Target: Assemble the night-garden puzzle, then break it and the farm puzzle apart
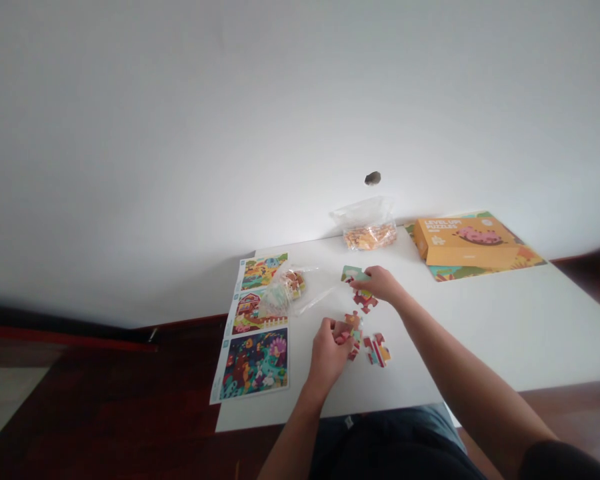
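My left hand [329,355] is closed with thumb and fingers on a reddish-pink puzzle piece [342,333], low over the table beside other joined or overlapping pieces [353,320]. Farther from me, my right hand [381,284] pinches a green puzzle piece [351,273] at its right side. Just below those fingers lies a red and green puzzle piece [365,302]. A striped red, white and yellow puzzle piece [377,351] rests to the right of my left hand. The fingers partly cover the held pieces.
On the left lies a picture sheet [255,363] with three printed scenes, partly under an opened clear bag [293,285] of pieces. A second bag of pieces [370,236] stands by the wall. An orange puzzle box [463,240] sits on a colourful board [530,257] at right.
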Demonstrator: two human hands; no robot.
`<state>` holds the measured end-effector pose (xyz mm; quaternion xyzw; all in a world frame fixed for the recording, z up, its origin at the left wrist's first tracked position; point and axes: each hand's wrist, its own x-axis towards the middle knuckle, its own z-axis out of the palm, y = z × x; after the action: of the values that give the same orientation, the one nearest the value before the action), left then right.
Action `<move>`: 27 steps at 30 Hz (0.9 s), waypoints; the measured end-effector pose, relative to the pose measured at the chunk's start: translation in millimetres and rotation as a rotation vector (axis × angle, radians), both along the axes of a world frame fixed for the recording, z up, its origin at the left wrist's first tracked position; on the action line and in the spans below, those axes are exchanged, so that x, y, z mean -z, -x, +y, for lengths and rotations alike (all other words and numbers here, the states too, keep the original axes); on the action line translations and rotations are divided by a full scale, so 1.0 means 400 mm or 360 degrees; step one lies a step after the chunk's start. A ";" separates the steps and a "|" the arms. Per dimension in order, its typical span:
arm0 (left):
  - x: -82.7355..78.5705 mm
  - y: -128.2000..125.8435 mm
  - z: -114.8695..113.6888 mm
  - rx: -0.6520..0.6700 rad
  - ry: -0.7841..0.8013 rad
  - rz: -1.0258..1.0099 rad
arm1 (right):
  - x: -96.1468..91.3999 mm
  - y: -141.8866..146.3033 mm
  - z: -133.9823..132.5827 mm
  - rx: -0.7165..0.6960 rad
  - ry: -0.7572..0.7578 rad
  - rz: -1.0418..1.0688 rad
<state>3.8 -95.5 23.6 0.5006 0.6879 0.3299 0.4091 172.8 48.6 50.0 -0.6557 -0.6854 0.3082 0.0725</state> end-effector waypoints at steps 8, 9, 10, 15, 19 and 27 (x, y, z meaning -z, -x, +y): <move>-0.006 0.076 -0.032 -0.0110 -0.0065 -0.0276 | -0.017 -0.088 -0.183 0.0213 -0.0357 0.0700; -0.010 0.082 -0.036 -0.0093 -0.0138 -0.0254 | -0.008 -0.091 -0.211 0.0166 -0.0463 0.0699; -0.012 0.087 -0.039 -0.0050 -0.0234 -0.0197 | 0.003 -0.093 -0.235 0.0103 -0.0547 0.0669; 0.001 0.073 -0.040 0.0370 -0.0524 0.0140 | 0.064 -0.095 -0.274 -0.0290 -0.0546 0.0362; 0.019 0.051 -0.033 0.0483 -0.0508 0.0248 | 0.060 -0.100 -0.263 -0.0330 -0.0464 0.0264; 0.011 0.081 -0.035 0.0084 -0.0308 -0.0047 | -0.029 -0.116 -0.339 -0.0694 -0.0364 0.0256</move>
<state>-28.4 -109.4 19.1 0.5508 0.6332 0.3912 0.3776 219.2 -87.1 61.5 -0.4533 -0.8330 0.2883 0.1323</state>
